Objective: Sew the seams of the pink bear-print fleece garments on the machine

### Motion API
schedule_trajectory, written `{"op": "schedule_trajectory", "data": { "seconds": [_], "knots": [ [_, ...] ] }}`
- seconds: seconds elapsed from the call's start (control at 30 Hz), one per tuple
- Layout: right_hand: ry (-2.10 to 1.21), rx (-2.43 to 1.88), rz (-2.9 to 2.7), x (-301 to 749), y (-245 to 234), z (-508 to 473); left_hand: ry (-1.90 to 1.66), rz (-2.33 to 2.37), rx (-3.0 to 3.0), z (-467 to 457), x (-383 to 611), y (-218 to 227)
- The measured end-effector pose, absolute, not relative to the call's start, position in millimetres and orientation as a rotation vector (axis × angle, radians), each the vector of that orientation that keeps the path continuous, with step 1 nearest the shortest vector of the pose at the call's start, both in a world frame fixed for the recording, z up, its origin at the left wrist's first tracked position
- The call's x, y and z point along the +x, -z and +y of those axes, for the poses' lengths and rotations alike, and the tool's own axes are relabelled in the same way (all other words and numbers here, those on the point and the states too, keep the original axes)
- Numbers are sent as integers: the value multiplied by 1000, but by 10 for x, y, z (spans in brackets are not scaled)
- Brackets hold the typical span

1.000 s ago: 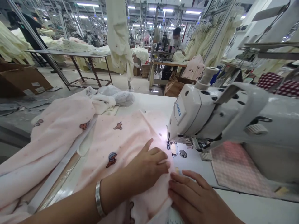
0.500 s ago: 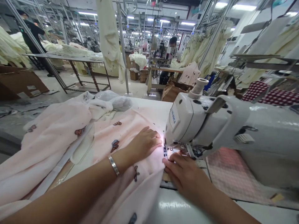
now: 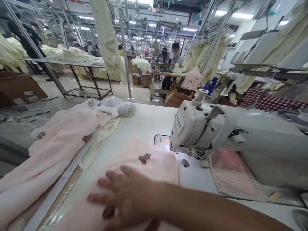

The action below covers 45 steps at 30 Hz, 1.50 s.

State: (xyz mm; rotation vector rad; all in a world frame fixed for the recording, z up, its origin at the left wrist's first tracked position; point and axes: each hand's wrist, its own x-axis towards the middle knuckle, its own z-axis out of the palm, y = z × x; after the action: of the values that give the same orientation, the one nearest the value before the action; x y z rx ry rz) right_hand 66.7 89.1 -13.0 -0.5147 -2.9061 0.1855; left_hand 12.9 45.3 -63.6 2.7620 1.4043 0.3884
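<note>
The right hand (image 3: 122, 199), spread open, seems to be smoothing the pink fleece piece (image 3: 154, 163) on the near part of the surface (image 3: 144, 122), just left of the sewing machine (image 3: 199, 128). The left hand is out of view. Next, the fleece needs guiding under the machine.

One hand, the right (image 3: 122, 199), rests over one pink fleece piece (image 3: 144, 163), and a second pink fleece garment (image 3: 60, 138) lies to its left. Two bear prints (image 3: 87, 138) mark that garment, and one bear print (image 3: 144, 158) shows on the nearer piece. There is one Juki sewing machine (image 3: 192, 128), one long metal-legged table (image 3: 72, 62) and one hanging cream garment (image 3: 107, 41). Two people stand out, a seated co-worker (image 3: 175, 54) and a standing person (image 3: 26, 41); a third, distant figure (image 3: 120, 48) is perhaps there, though too small to be sure.
</note>
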Motion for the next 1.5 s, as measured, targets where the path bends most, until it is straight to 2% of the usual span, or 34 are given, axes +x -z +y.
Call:
{"op": "schedule_trajectory", "data": {
  "seconds": [0.17,0.23,0.33,0.43,0.6,0.77,0.93,1.17,1.27,1.43,1.5],
  "knots": [
    [19,-1221,-2650,619,178,1503,-513,1401,2704,487,-516,350],
    [41,-1216,-2638,782,164,1350,-484,1353,2758,609,-834,354],
    [28,-966,-2751,1242,185,756,-352,1177,2914,722,-1335,391],
    [156,-839,-2693,1799,193,214,-266,1129,2971,674,-1590,274],
    [-28,-956,-2508,2075,78,74,-108,1160,2847,553,-872,-98],
    [-146,-1119,-2541,1943,179,291,-9,1086,2892,610,-57,-56],
    [-296,-1171,-2448,2093,359,369,14,1143,2895,719,-42,-4],
    [-336,-1415,-2350,2111,399,379,7,1139,2874,689,-25,66],
    [-323,-1471,-2350,2086,391,381,-180,1081,3005,720,-28,142],
    [-309,-1580,-2328,2077,361,409,-803,896,3114,752,-69,182],
    [-304,-1642,-2302,2086,348,439,-813,890,3073,755,-74,201]
  ]
}}
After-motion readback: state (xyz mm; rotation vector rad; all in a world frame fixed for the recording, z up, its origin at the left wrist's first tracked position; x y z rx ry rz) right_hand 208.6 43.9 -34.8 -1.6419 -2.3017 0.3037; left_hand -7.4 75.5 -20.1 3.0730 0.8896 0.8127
